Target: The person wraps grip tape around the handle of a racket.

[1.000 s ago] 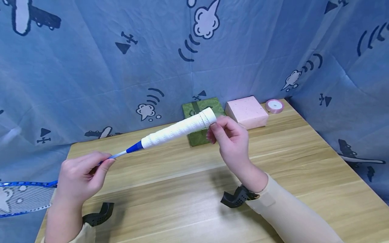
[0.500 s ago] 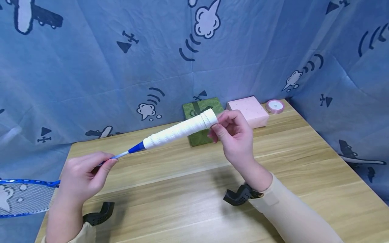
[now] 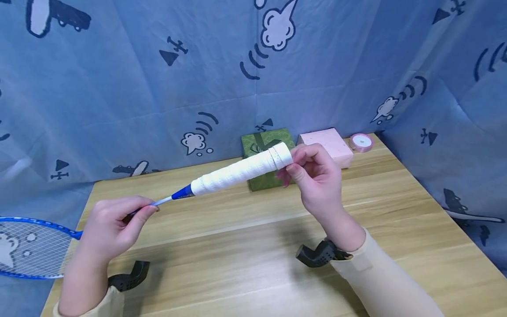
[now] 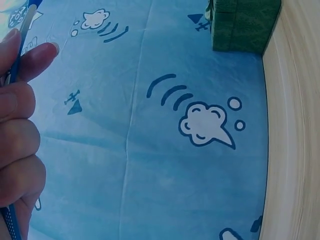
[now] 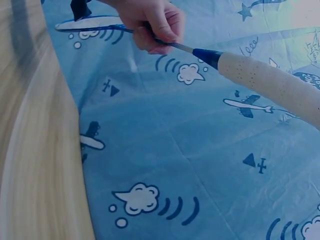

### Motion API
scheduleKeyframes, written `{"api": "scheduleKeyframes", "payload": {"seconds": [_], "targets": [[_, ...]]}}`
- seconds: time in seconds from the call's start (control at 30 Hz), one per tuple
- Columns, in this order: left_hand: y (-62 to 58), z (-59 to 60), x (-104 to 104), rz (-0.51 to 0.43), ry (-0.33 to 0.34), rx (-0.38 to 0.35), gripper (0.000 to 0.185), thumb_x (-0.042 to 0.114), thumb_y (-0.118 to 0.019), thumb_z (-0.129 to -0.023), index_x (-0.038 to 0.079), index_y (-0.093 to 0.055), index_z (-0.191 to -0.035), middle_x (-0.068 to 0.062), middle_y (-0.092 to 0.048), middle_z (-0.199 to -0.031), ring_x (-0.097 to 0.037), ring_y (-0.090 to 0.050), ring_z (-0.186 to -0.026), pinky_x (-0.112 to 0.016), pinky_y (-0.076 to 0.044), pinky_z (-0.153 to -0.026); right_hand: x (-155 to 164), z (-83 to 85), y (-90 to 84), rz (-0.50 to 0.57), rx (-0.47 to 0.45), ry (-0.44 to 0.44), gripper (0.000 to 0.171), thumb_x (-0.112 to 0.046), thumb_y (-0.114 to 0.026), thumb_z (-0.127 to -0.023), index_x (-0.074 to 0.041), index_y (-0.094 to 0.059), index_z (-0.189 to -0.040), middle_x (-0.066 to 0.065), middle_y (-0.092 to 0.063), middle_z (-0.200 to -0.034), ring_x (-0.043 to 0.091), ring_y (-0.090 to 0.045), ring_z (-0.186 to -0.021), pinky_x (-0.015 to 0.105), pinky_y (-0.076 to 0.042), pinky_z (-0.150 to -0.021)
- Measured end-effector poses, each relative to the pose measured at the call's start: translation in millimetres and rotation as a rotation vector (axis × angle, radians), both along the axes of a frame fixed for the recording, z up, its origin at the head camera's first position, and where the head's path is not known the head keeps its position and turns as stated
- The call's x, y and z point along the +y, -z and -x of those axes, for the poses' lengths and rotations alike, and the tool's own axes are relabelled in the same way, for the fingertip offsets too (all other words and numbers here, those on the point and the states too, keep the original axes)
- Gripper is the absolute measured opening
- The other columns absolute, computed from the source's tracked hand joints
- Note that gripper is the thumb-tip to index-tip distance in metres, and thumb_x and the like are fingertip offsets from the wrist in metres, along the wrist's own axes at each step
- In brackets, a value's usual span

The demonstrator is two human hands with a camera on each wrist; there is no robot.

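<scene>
A blue badminton racket with a white wrapped handle [image 3: 241,169] is held in the air above the wooden table [image 3: 245,246]. My left hand [image 3: 115,222] grips its thin shaft [image 3: 163,201] just below the blue collar; the strung head [image 3: 27,246] sticks out past the table's left edge. My right hand [image 3: 313,174] pinches the butt end of the handle with thumb and fingertips. The right wrist view shows the white handle [image 5: 272,82] and my left hand [image 5: 150,22] around the shaft. In the left wrist view my curled fingers [image 4: 17,125] hold the blue shaft [image 4: 22,35].
A green gift box [image 3: 261,143] and a pink box [image 3: 330,143] stand at the table's back edge, with a pink ribbon roll [image 3: 361,141] beside them. Blue cartoon-print cloth [image 3: 158,88] hangs behind and at both sides.
The racket and both hands have shifted slightly to the right, and more of the strung head shows at the left. Both grips are unchanged.
</scene>
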State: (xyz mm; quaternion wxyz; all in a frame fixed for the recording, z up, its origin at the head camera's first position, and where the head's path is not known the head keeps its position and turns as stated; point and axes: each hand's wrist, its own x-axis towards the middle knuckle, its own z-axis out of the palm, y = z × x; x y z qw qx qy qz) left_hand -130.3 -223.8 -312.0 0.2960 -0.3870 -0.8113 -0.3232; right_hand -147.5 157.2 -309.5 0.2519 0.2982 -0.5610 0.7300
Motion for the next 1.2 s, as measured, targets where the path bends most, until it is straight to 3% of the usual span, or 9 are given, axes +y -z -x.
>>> {"api": "scheduleKeyframes", "payload": {"seconds": [0.4,0.53,0.63,0.73,0.87,0.93,1.03,1.13,1.2], "targets": [[-2.0,-8.1,-1.6,-0.030,0.049,-0.023,0.038,0.036,-0.060,-0.106,0.009,-0.075,-0.083,0.009,-0.055,-0.064,0.004,-0.037,-0.049,-0.008,-0.032,-0.049,-3.6,-6.5,-15.3,0.001,0.040,-0.013,0.053,-0.021,-0.073,-0.093,0.017,-0.036,-0.091,0.008,-0.066,-0.095,0.021,-0.067,-0.067,0.029,-0.051,-0.050],[-0.8,-9.2,1.0,-0.029,0.071,-0.034,0.027,0.027,-0.064,-0.104,0.010,-0.076,-0.087,0.012,-0.053,-0.063,0.005,-0.036,-0.049,-0.008,-0.032,-0.049,-1.1,-8.3,-17.4,0.015,0.066,0.006,0.046,-0.021,-0.073,-0.093,0.014,-0.045,-0.107,0.007,-0.070,-0.106,0.019,-0.067,-0.071,0.031,-0.055,-0.052],[-0.7,-9.9,6.7,-0.010,0.069,-0.060,0.009,0.011,-0.072,-0.096,0.012,-0.076,-0.088,0.013,-0.052,-0.063,0.005,-0.035,-0.050,-0.009,-0.031,-0.049,8.7,-10.9,-17.8,-0.008,0.082,-0.012,0.040,-0.009,-0.069,-0.097,0.014,-0.049,-0.124,0.009,-0.071,-0.114,0.020,-0.070,-0.080,0.032,-0.058,-0.057],[-1.0,-9.9,17.0,0.045,0.027,-0.088,0.013,0.002,-0.077,-0.087,0.015,-0.076,-0.088,0.013,-0.050,-0.064,0.005,-0.034,-0.052,-0.011,-0.031,-0.050,25.5,-16.4,-16.7,-0.052,0.074,-0.072,0.039,0.011,-0.061,-0.097,0.015,-0.048,-0.133,0.014,-0.069,-0.120,0.022,-0.069,-0.092,0.033,-0.061,-0.063],[-0.2,-9.9,33.4,0.136,-0.053,-0.058,0.008,0.012,-0.078,-0.090,0.018,-0.074,-0.087,0.013,-0.055,-0.066,0.002,-0.038,-0.054,-0.016,-0.034,-0.051,49.7,-26.9,-12.4,-0.146,0.017,-0.124,0.053,0.025,-0.053,-0.089,0.016,-0.046,-0.140,0.017,-0.064,-0.128,0.023,-0.065,-0.105,0.032,-0.061,-0.079],[0.9,-11.0,41.1,0.163,-0.072,-0.015,0.009,0.020,-0.076,-0.095,0.018,-0.074,-0.087,0.011,-0.062,-0.070,0.001,-0.045,-0.054,-0.019,-0.039,-0.051,59.5,-33.3,-11.0,-0.273,0.008,-0.040,0.051,0.022,-0.058,-0.087,0.015,-0.050,-0.137,0.016,-0.065,-0.129,0.020,-0.063,-0.110,0.029,-0.057,-0.088],[4.0,-15.1,51.2,0.203,-0.092,0.062,0.026,0.035,-0.065,-0.103,0.017,-0.074,-0.087,0.008,-0.070,-0.076,-0.002,-0.054,-0.055,-0.023,-0.045,-0.049,68.6,-44.0,-13.3,-0.585,0.070,0.220,0.035,0.001,-0.070,-0.093,0.009,-0.063,-0.126,0.014,-0.067,-0.126,0.021,-0.061,-0.116,0.025,-0.045,-0.102],[7.7,-21.6,60.3,0.234,-0.114,0.118,0.036,0.040,-0.056,-0.107,0.016,-0.073,-0.086,0.007,-0.069,-0.074,-0.004,-0.057,-0.052,-0.023,-0.043,-0.044,65.8,-56.3,-20.2,-0.883,0.183,0.453,0.033,-0.028,-0.071,-0.098,-0.003,-0.072,-0.119,0.011,-0.069,-0.122,0.027,-0.060,-0.115,0.039,-0.040,-0.101],[10.8,-26.5,65.5,0.248,-0.133,0.139,0.036,0.040,-0.057,-0.107,0.016,-0.071,-0.085,0.007,-0.067,-0.072,-0.004,-0.056,-0.050,-0.022,-0.040,-0.042,57.2,-63.1,-22.9,-1.022,0.249,0.517,0.040,-0.041,-0.063,-0.101,-0.007,-0.072,-0.119,0.011,-0.070,-0.121,0.033,-0.060,-0.112,0.049,-0.038,-0.099]]}}
